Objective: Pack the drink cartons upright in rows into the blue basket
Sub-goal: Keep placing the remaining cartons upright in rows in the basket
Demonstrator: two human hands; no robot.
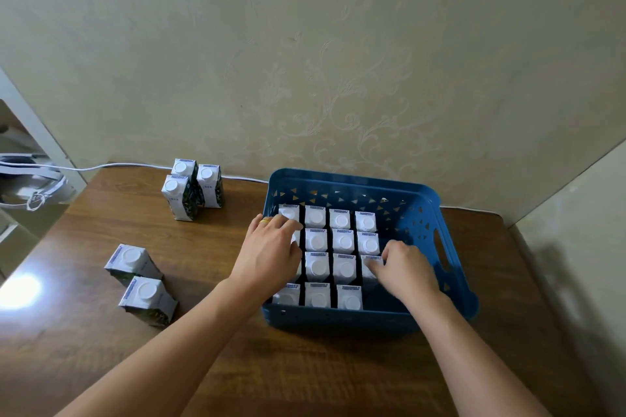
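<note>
Inside blue plastic basket [450, 267] on wooden table [101, 349]: white-capped drink cartons [317, 242] upright in rows; left hand [271, 252] spread flat steadying them, right hand [404, 269] fingers pinching an end carton, apparently squaring it.

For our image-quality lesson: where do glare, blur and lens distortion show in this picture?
Head view: a bright glare patch on the brown wooden table at far left; wide-angle bending along the wall edges; white carton caps in the blue plastic basket look washed out; the right hand is slightly blurred.
</note>
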